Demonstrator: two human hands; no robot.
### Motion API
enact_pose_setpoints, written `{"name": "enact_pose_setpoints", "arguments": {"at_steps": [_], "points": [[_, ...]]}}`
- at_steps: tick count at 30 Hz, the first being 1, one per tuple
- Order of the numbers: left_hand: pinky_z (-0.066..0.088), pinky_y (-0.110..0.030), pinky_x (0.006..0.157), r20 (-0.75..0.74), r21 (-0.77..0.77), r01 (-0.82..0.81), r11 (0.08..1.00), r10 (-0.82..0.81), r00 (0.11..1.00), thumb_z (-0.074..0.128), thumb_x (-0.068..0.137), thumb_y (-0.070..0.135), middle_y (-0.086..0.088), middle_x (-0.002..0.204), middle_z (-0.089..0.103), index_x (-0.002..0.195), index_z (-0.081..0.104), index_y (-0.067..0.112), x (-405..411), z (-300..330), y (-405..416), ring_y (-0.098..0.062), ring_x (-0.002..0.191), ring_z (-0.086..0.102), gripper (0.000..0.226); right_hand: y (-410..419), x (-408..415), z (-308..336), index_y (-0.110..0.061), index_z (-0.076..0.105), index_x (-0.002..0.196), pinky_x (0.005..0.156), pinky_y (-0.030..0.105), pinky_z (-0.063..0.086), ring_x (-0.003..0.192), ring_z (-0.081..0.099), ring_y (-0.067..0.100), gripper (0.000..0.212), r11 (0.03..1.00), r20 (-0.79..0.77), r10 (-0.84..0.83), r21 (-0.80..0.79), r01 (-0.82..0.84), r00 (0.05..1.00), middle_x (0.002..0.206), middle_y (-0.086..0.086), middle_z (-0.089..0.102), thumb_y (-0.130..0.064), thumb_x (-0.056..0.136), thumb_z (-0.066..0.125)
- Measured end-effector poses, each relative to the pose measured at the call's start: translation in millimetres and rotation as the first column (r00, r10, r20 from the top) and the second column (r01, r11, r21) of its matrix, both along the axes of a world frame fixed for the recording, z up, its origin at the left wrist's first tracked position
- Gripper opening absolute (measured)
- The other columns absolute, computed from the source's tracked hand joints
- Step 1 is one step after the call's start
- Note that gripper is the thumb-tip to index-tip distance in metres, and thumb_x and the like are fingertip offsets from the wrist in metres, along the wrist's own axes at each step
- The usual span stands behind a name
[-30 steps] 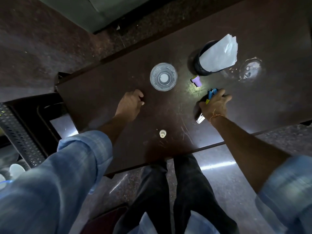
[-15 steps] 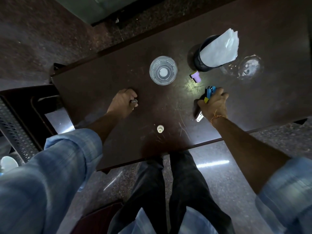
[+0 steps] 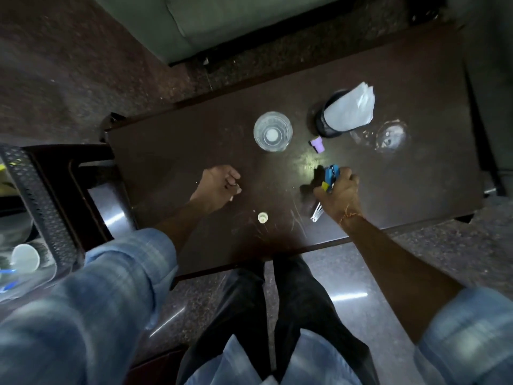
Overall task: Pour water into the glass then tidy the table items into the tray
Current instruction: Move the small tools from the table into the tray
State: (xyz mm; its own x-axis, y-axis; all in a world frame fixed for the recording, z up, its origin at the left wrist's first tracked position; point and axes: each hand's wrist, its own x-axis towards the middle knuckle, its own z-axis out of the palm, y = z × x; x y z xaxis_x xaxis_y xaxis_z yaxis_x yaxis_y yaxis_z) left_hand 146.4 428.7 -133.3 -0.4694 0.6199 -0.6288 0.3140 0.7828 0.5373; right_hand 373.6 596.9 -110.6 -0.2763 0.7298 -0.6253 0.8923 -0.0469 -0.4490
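Note:
A clear glass [image 3: 272, 131] holding water stands at the middle back of the dark table [image 3: 172, 151]. My left hand [image 3: 219, 187] rests on the table in front of the glass, curled into a fist around a small metal item that barely shows. My right hand [image 3: 340, 193] is closed on a blue and yellow tool [image 3: 331, 175]; a metal piece [image 3: 316, 213] sticks out below the palm. A purple cap [image 3: 316, 141] lies beyond that hand. A small white cap [image 3: 262, 217] sits near the front edge between my hands.
A black mesh holder [image 3: 323, 126] with white tissue [image 3: 349, 109] stands at the back right, beside a clear glass dish [image 3: 390, 134]. A dark tray-like surface [image 3: 66, 173] and a perforated metal panel [image 3: 36, 190] lie left of the table. A white paper cup [image 3: 25, 258] sits lower left.
My left hand has gone from fingers spread on the table to a fist around a small item. My right hand has lifted the blue tool slightly off the table.

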Motion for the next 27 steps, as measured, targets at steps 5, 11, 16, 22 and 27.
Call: {"name": "enact_pose_setpoints", "arguments": {"at_steps": [5, 11, 16, 22, 27], "points": [[0.044, -0.004, 0.058, 0.010, 0.132, -0.138, 0.982, 0.138, 0.990, 0.079, 0.072, 0.005, -0.001, 0.078, 0.068, 0.089, 0.068, 0.018, 1, 57, -16, 0.003, 0.059, 0.058, 0.024, -15, -11, 40, 0.006, 0.039, 0.124, 0.084, 0.049, 0.049, 0.098, 0.052, 0.043, 0.054, 0.992, -0.040, 0.110, 0.059, -0.108, 0.993, 0.123, 0.027, 0.040, -0.009, 0.080, 0.067], [0.043, -0.001, 0.060, -0.057, 0.224, -0.247, 0.943, 0.265, 0.962, 0.082, 0.072, 0.015, 0.013, 0.069, 0.069, 0.085, 0.067, 0.026, -13, 126, -63, 0.011, 0.062, 0.061, 0.022, -45, -37, 92, -0.002, 0.040, 0.131, 0.077, 0.037, 0.043, 0.086, 0.051, 0.033, 0.062, 0.977, -0.148, 0.185, 0.138, -0.165, 0.972, 0.116, 0.019, 0.044, -0.014, 0.077, 0.068], [0.047, -0.004, 0.060, -0.086, 0.328, -0.348, 0.878, 0.395, 0.915, 0.082, 0.073, 0.021, 0.016, 0.065, 0.071, 0.082, 0.067, 0.029, -31, 174, -131, 0.006, 0.059, 0.066, 0.020, -96, -86, 136, -0.009, 0.045, 0.099, 0.056, 0.018, 0.032, 0.066, 0.039, 0.002, 0.037, 0.957, -0.298, 0.271, 0.183, -0.224, 0.915, 0.105, 0.016, 0.050, -0.013, 0.073, 0.071], [0.053, -0.029, 0.068, -0.064, 0.394, -0.493, 0.776, 0.558, 0.827, 0.082, 0.072, 0.005, 0.000, 0.071, 0.070, 0.081, 0.066, 0.028, -69, 218, -262, -0.012, 0.062, 0.063, 0.030, -200, -192, 196, -0.010, 0.047, 0.110, 0.069, 0.020, 0.033, 0.074, 0.039, -0.003, 0.044, 0.888, -0.411, 0.456, 0.273, -0.371, 0.789, 0.107, 0.009, 0.045, -0.016, 0.074, 0.072], [0.051, -0.022, 0.065, -0.142, 0.396, -0.587, 0.706, 0.679, 0.720, 0.083, 0.071, 0.006, 0.001, 0.070, 0.069, 0.084, 0.069, 0.020, -111, 241, -388, -0.011, 0.061, 0.062, 0.023, -294, -274, 238, -0.011, 0.045, 0.116, 0.074, 0.024, 0.036, 0.079, 0.041, 0.010, 0.047, 0.815, -0.464, 0.579, 0.333, -0.474, 0.671, 0.108, 0.005, 0.041, -0.020, 0.076, 0.069]]}}
